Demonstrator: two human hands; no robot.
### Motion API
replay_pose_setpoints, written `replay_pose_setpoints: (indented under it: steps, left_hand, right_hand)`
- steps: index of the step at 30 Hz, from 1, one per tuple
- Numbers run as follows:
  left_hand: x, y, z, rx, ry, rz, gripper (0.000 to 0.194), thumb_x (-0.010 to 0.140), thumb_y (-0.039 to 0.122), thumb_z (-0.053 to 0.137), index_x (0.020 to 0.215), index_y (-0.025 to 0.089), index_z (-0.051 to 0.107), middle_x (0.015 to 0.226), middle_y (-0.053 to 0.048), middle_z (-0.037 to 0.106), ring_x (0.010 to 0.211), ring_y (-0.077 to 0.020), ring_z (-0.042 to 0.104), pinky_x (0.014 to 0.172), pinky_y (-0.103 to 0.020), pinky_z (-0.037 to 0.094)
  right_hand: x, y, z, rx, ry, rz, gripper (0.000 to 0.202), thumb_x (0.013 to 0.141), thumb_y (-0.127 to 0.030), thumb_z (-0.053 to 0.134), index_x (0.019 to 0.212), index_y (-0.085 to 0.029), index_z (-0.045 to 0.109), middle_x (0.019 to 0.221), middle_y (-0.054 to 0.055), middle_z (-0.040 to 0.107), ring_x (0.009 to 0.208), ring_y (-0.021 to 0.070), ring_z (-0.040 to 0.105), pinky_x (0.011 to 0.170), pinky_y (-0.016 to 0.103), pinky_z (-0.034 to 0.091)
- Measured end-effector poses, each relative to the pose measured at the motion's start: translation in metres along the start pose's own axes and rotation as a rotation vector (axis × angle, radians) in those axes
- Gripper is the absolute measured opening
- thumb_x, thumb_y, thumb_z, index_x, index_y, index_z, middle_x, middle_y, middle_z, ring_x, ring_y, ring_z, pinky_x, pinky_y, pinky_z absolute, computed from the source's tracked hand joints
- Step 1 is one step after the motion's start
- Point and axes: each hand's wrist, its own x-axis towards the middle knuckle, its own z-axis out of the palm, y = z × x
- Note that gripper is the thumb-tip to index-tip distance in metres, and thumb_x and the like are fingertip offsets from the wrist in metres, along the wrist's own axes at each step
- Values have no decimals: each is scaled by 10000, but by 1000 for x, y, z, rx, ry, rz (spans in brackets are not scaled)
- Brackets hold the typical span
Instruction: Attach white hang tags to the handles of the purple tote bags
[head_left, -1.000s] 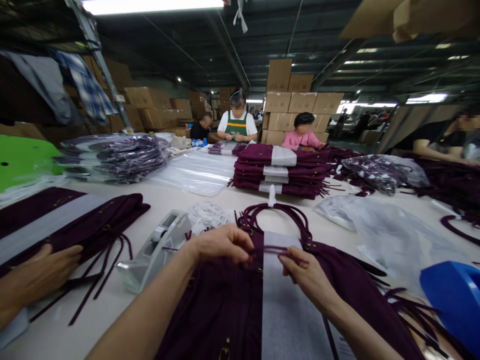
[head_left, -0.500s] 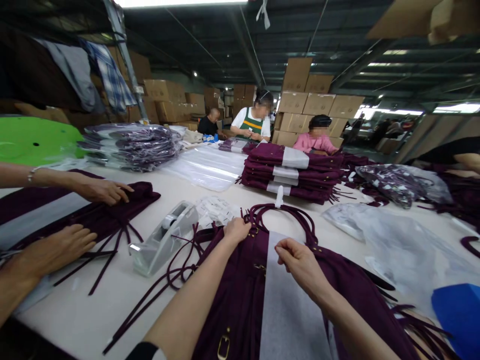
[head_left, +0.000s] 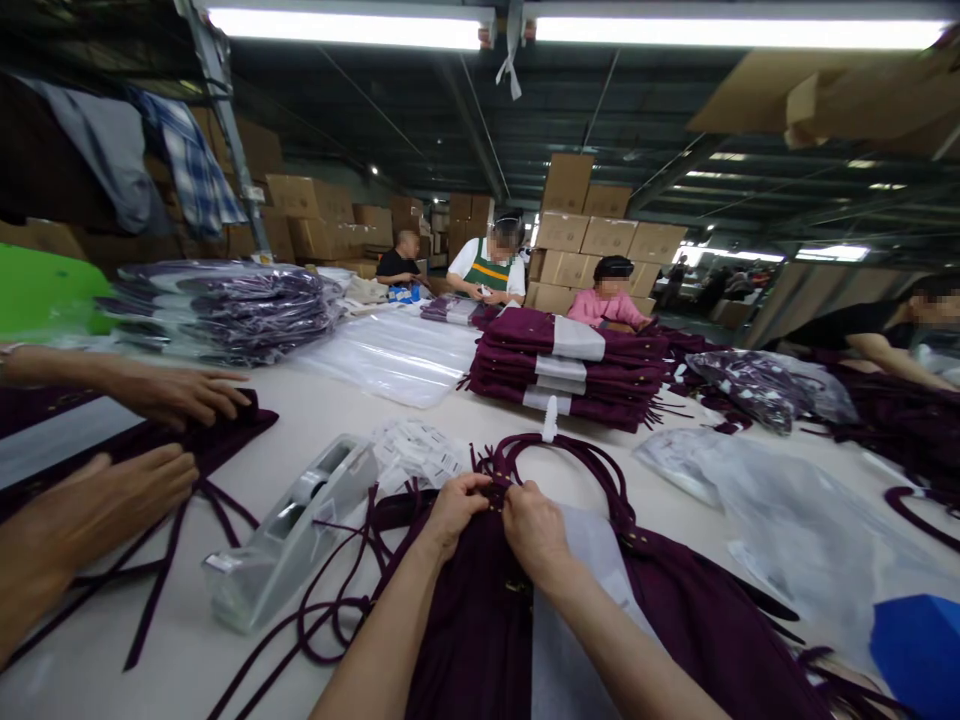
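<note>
A dark purple bag (head_left: 472, 610) with looped handles, brass-coloured fittings and long thin cords lies flat before me. A pale paper strip (head_left: 592, 560) runs across it. My left hand (head_left: 456, 512) pinches the bag's upper edge beside the handle base. Close by on the right, my right hand (head_left: 534, 528) is closed on the same edge, its fingertips almost meeting the left ones. What exactly sits between the fingertips is too small to see. A white plastic tie (head_left: 550, 418) stands up from the handle loop (head_left: 600, 458).
A tape dispenser (head_left: 292, 530) and a heap of white tags (head_left: 416, 455) lie left of the bag. Stacked purple bags (head_left: 570, 370) stand behind it, clear plastic (head_left: 795, 510) to the right. A co-worker's hands (head_left: 127, 500) press another bag at left. More people work beyond.
My right hand has moved left and forward from above the paper strip to the bag's upper edge. My left hand stays at that edge. The camera view has tilted up.
</note>
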Motion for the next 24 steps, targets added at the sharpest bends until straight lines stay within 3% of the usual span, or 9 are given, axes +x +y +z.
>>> replay_pose_setpoints:
  steps: [4,11,14,18,24]
  left_hand:
    - [-1,1,-1,47,-49,38,398,556,98,455,890,166,660,878,-12,672,874,-170,570,847,-287,432]
    - [4,0,-7,284,-37,104,250,634,112,469,776,182,663,841,-21,655,854,-171,565,864,-302,404]
    - [6,2,-8,379,-18,113,195,622,79,488,680,175,647,730,-20,632,774,-176,556,791,-305,398]
    - [5,8,-11,482,26,116,148,616,68,519,573,179,605,636,-2,586,693,-167,518,733,-299,371]
    - [2,15,-18,543,76,84,124,617,114,546,519,187,569,579,19,562,637,-149,503,686,-278,357]
  right_hand:
    - [9,-11,10,38,8,38,275,855,-163,350,936,-140,613,931,110,612,790,205,610,652,284,412]
    - [5,-14,6,168,-30,67,261,824,-159,398,929,-183,636,945,92,637,871,196,594,722,276,417]
    - [-4,-2,-5,238,-83,54,279,751,-113,473,972,-191,625,919,69,647,867,193,586,722,276,409]
    - [-13,25,-19,393,-259,10,324,637,-97,600,953,-162,625,710,7,636,674,141,572,613,236,403]
    - [-22,56,-28,648,-433,7,389,626,-128,611,1012,-120,574,632,-19,599,584,109,530,565,230,393]
